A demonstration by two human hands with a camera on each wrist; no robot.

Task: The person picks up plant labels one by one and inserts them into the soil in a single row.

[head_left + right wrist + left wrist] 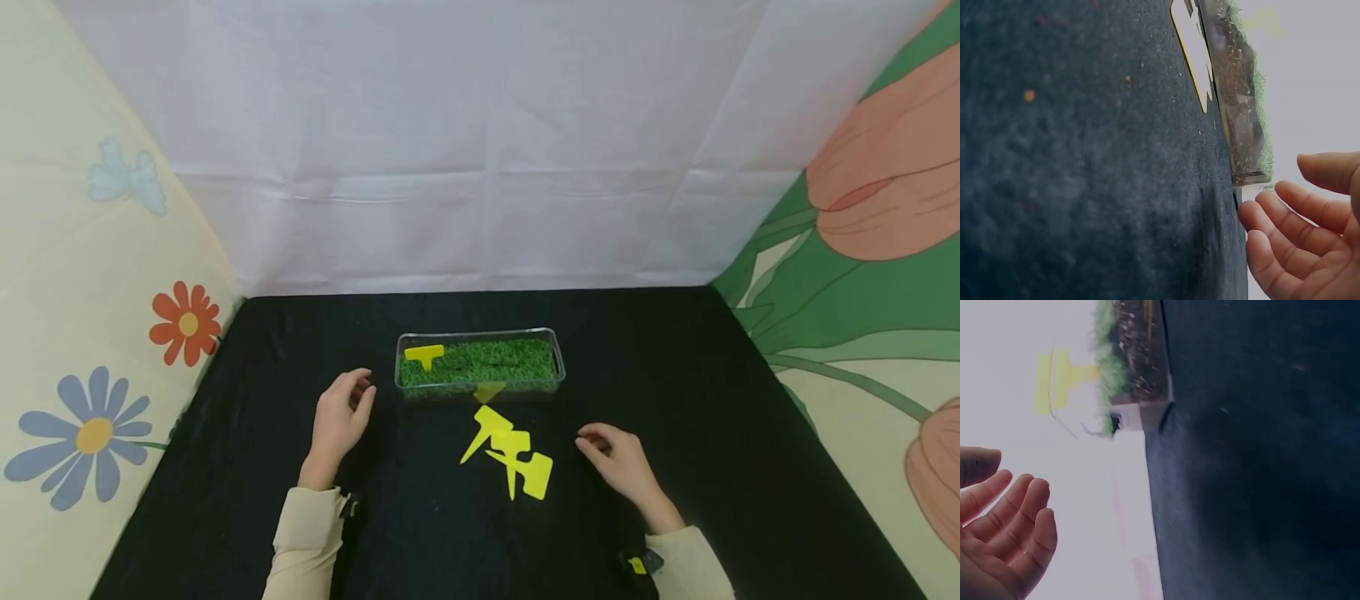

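A clear plastic tray (559, 357) filled with green grass (498, 360) stands toward the back of the black tabletop. One yellow T-shaped plant label (425, 355) stands up in the grass at the tray's left end. In front of the tray, three more yellow plant labels (536, 477) lie overlapping on the cloth. My left hand (341, 423) hovers left of the tray, fingers loosely bent, holding nothing. To the right of the loose labels is my right hand (618, 465), also relaxed and holding nothing. Both wrist views show bare palms with thumbs apart from the fingers.
Black cloth (420, 533) covers the table. A white sheet (480, 167) hangs behind it, with flower-printed panels on the left (45, 317) and right (862, 317). A yellow patch shows at the tray's front wall; whether it is a reflection I cannot tell.
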